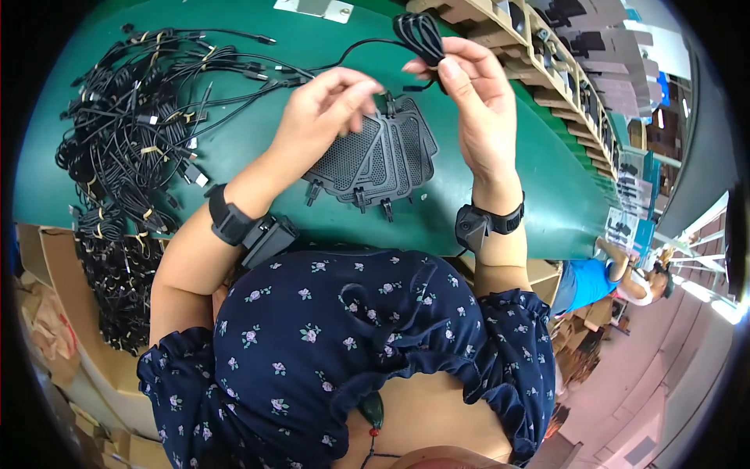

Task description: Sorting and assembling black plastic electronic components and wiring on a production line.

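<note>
A coiled black cable (419, 37) is pinched between the thumb and fingers of my right hand (483, 98), raised over the far part of the table. One strand of it runs left toward a large tangle of black cables (141, 125). My left hand (328, 105) hovers between the tangle and the coil, its fingers loosely bent and slightly blurred, with nothing visible in them. Below my hands lies an overlapping stack of black mesh panels (383, 156) with small clips along the near edge. My left hand hides a corner of the stack.
Cables hang over the near left edge of the green table (500, 211) into a cardboard box (125, 344). A partitioned cardboard tray (547, 70) runs along the far right. A white plate (316, 9) lies at the back. Another person (601, 281) is at the right.
</note>
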The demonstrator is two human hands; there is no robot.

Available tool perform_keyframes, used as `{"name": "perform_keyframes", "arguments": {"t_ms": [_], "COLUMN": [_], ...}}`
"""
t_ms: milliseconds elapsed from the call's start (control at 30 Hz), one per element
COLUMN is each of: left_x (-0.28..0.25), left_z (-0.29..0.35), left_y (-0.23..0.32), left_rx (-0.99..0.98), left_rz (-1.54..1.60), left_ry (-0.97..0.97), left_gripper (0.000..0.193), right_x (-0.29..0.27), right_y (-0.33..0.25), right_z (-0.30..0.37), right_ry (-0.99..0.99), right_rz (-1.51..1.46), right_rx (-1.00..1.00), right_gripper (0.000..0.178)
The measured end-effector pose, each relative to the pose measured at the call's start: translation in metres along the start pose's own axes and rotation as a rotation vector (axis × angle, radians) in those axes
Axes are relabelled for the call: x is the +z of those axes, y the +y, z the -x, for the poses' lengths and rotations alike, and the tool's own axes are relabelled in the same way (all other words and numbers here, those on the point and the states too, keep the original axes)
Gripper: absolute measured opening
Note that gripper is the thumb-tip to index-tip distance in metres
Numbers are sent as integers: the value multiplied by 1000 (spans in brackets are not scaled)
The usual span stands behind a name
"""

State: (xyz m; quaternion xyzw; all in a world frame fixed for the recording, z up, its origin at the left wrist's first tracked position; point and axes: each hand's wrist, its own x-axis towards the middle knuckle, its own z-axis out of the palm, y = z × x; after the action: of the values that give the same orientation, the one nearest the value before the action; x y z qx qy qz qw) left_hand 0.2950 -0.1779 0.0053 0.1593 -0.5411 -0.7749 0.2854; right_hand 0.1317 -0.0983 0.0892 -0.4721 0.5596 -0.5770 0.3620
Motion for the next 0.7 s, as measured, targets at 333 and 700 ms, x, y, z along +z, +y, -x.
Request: {"name": "perform_keyframes", "arguments": {"t_ms": [333, 700], "left_x": [-5, 7], "left_z": [-11, 4], "left_y": [-2, 15], "left_rx": [562, -53], "left_rz": [-973, -120], "left_ry": [326, -27], "left_gripper": [28, 31], "right_x": [10, 30], "right_y": [-6, 10], "right_z": [18, -15], "right_ry": [-130, 122], "right_rz": [-146, 861], "right_rx": [42, -886], "right_gripper": [19, 30]}}
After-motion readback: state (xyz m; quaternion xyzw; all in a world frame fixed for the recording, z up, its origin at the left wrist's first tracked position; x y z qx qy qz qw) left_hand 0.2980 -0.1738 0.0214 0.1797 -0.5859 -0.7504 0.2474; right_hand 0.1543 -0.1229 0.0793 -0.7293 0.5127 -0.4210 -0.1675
